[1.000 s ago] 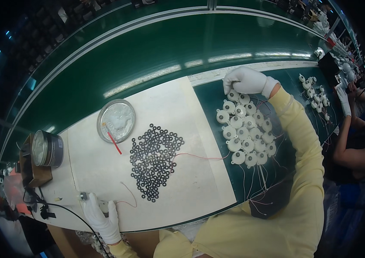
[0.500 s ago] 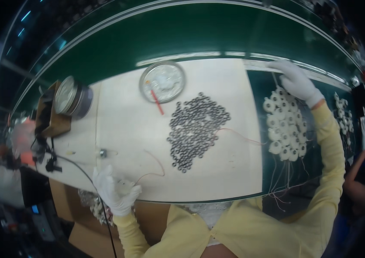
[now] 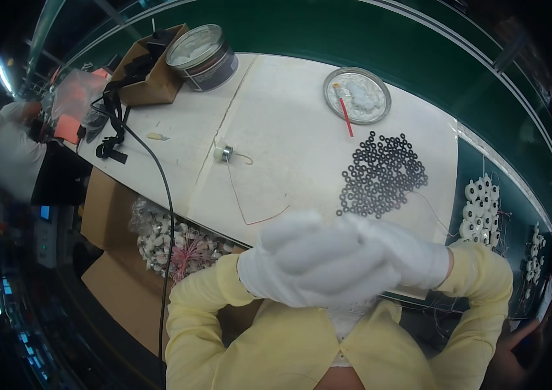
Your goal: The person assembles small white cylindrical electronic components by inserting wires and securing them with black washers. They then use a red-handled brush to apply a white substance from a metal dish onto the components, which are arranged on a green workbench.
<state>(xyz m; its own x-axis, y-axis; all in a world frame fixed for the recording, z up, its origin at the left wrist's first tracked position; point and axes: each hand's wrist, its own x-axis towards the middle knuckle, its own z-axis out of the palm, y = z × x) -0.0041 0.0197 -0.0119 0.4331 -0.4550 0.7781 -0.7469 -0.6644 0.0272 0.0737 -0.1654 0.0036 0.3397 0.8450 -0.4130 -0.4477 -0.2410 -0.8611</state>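
In front of my chest, at the table's near edge, my white-gloved left hand [image 3: 308, 263] and my white-gloved right hand [image 3: 419, 257] overlap. Both are smeared by motion. Their fingers cover one another, so anything between them is hidden. Just beyond the hands lies a spread of small black rings [image 3: 383, 175] on the white tabletop. To the left stands a small white part with a metal cylinder [image 3: 225, 154], its thin red wire trailing toward my left hand. Farther right, several round white parts with dark centres [image 3: 481, 211] sit grouped on the green surface.
A round metal lid [image 3: 375, 117] holding whitish paste and a red stick lies at the back. A large tin [image 3: 204, 62] and a cardboard box [image 3: 159, 88] stand back left. A black cable [image 3: 159, 166] crosses the left side. Below is an open carton [image 3: 116, 227] of white parts.
My hands, apart before with the right over the white parts and the left at the near left, have come together before my chest. The view has shifted left.
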